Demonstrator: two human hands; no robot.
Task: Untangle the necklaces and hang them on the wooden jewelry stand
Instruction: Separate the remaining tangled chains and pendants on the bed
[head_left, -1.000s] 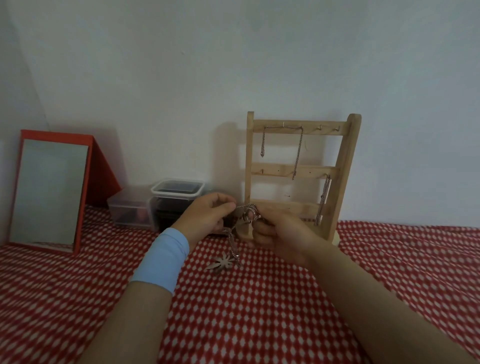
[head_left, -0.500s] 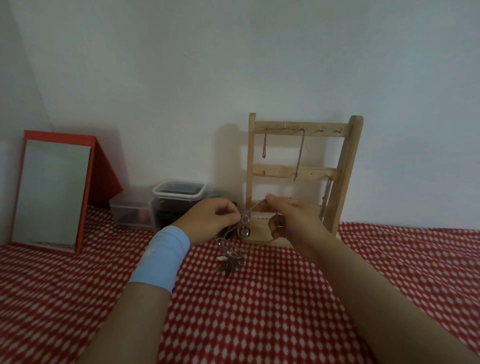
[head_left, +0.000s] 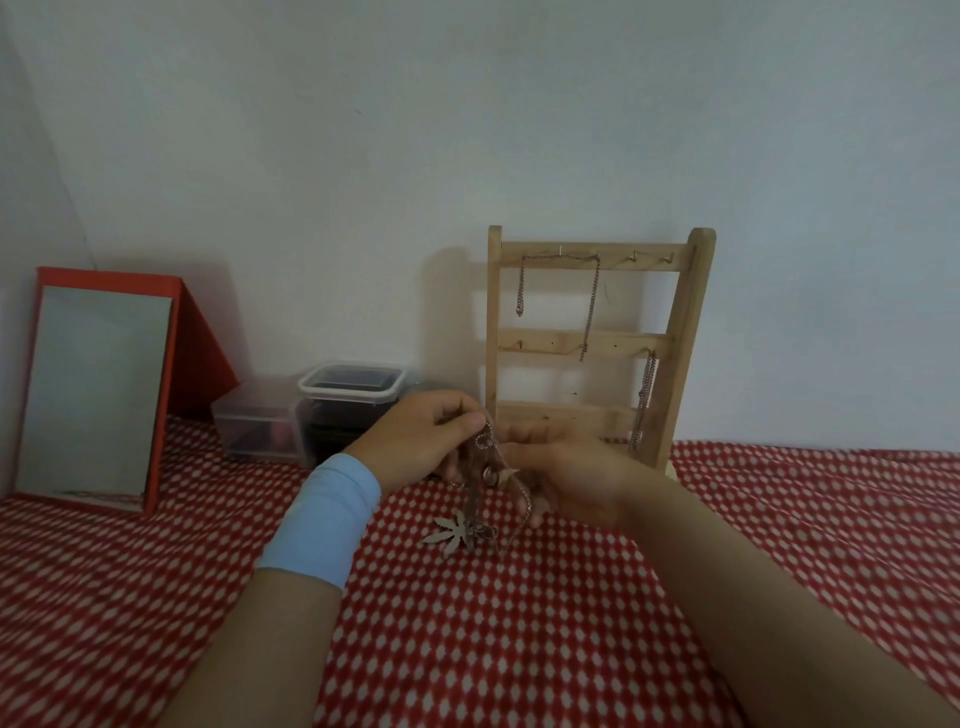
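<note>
A tangle of silver necklaces (head_left: 480, 483) hangs between my two hands, just in front of the wooden jewelry stand (head_left: 597, 343). My left hand (head_left: 426, 441), with a light blue wristband, pinches the top of the chains. My right hand (head_left: 566, 475) holds a strand lower down on the right. A leaf-shaped pendant (head_left: 451, 534) at the bottom of the tangle touches the cloth. One chain (head_left: 592, 306) is draped across the stand's top hooks, and another (head_left: 644, 405) hangs from the middle rail at the right.
A red and white checked cloth (head_left: 519, 623) covers the table. A red-framed mirror (head_left: 93, 389) leans at the left. Clear plastic boxes (head_left: 311, 415) stand behind my left hand against the white wall.
My hands have come back together and lowered slightly. The chain that was stretched between them now hangs bunched, and the leaf pendant rests on the cloth.
</note>
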